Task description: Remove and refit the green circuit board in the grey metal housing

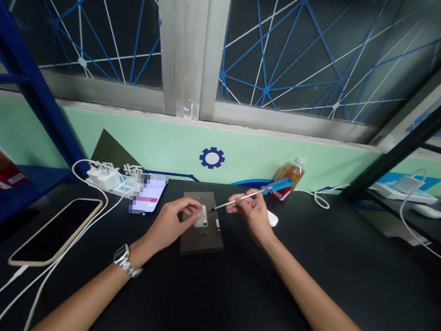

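Observation:
A flat grey-brown box-like device point(210, 239) with a white label lies on the black desk in front of me. My left hand point(175, 218) is over its left side, fingers bent and thumb apart from them near the label; I see nothing held there. In my right hand point(253, 212) is a screwdriver point(238, 198), gripped around its metal shaft. Its blue clear handle points up to the right, and its dark tip is just above the device's right part.
Behind my right hand are a drink bottle point(292, 172) and a white rounded object point(272, 219). To the left lie a lit phone point(150, 195), a dark-screened phone point(56, 231), a power strip with chargers point(106, 176) and white cables. Shelf frames point(408, 133) flank the desk.

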Demonstrator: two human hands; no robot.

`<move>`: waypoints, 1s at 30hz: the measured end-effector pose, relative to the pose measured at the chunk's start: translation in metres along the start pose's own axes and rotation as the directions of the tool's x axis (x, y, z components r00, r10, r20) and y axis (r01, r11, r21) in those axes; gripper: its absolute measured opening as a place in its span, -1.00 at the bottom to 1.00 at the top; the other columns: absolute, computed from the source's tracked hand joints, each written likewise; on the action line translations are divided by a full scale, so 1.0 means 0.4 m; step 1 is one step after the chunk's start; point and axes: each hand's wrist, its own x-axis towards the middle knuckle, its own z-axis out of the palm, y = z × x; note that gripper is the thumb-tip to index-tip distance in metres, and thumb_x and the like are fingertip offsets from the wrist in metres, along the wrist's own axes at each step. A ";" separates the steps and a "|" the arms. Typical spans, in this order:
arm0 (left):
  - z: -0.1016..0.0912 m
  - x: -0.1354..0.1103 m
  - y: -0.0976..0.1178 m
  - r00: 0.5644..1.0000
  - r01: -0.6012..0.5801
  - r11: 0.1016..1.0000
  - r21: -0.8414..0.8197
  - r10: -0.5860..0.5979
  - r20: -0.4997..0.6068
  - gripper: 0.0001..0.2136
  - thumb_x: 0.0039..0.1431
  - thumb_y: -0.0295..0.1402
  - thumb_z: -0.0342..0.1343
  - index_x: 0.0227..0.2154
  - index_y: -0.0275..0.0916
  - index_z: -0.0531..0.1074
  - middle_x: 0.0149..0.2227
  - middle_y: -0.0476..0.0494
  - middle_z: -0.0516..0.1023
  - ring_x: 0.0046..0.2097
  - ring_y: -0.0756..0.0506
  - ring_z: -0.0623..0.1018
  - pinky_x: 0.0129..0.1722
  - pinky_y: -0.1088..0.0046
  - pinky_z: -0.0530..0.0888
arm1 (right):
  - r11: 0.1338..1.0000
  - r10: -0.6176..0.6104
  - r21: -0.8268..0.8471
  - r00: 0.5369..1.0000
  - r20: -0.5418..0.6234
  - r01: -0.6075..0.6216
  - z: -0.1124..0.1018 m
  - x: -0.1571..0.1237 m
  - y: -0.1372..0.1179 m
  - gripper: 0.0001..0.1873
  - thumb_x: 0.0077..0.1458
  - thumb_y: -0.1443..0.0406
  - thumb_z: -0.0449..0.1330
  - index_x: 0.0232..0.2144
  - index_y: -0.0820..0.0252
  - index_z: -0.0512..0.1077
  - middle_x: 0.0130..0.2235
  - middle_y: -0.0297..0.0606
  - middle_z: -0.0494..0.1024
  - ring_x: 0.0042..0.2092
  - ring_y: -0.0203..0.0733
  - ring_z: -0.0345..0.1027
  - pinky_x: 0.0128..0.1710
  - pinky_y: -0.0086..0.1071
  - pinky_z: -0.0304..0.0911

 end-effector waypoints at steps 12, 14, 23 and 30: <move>0.039 -0.022 0.024 0.999 -0.006 0.999 -0.039 0.003 -0.053 -0.89 0.23 -0.28 0.19 -0.32 -0.17 0.57 -0.31 -0.08 0.65 -0.32 -0.09 0.61 -0.24 0.41 0.52 | 0.966 0.152 0.220 0.987 -0.061 -0.135 0.031 -0.057 0.016 -0.52 -0.03 0.33 0.34 -0.28 0.03 0.06 -0.35 -0.36 0.61 -0.37 -0.18 0.54 -0.26 -0.24 0.49; 0.042 -0.025 0.021 0.998 0.009 0.998 -0.066 -0.013 -0.065 -0.88 0.23 -0.28 0.19 -0.31 -0.19 0.57 -0.30 -0.09 0.66 -0.30 -0.09 0.62 -0.22 0.42 0.53 | 0.966 0.137 0.229 0.988 -0.068 -0.118 0.034 -0.060 0.019 -0.52 -0.02 0.33 0.34 -0.28 0.04 0.06 -0.35 -0.35 0.62 -0.37 -0.18 0.55 -0.26 -0.24 0.48; 0.072 -0.028 0.000 0.980 0.131 0.917 -0.376 -0.176 -0.088 -0.83 0.17 -0.26 0.25 -0.25 -0.25 0.51 -0.26 -0.13 0.63 -0.23 -0.08 0.62 -0.19 0.44 0.54 | 0.959 0.132 0.264 0.986 -0.098 -0.102 0.048 -0.072 0.019 -0.52 -0.01 0.36 0.34 -0.28 0.05 0.06 -0.35 -0.31 0.63 -0.36 -0.15 0.56 -0.24 -0.22 0.47; 0.065 -0.028 -0.006 0.980 0.145 0.888 -0.436 -0.189 -0.059 -0.82 0.14 -0.28 0.29 -0.27 -0.27 0.51 -0.27 -0.14 0.62 -0.24 -0.06 0.60 -0.17 0.43 0.53 | 0.958 0.134 0.266 0.987 -0.090 -0.106 0.046 -0.072 0.026 -0.52 -0.01 0.35 0.34 -0.27 0.05 0.06 -0.34 -0.33 0.63 -0.37 -0.16 0.56 -0.25 -0.22 0.47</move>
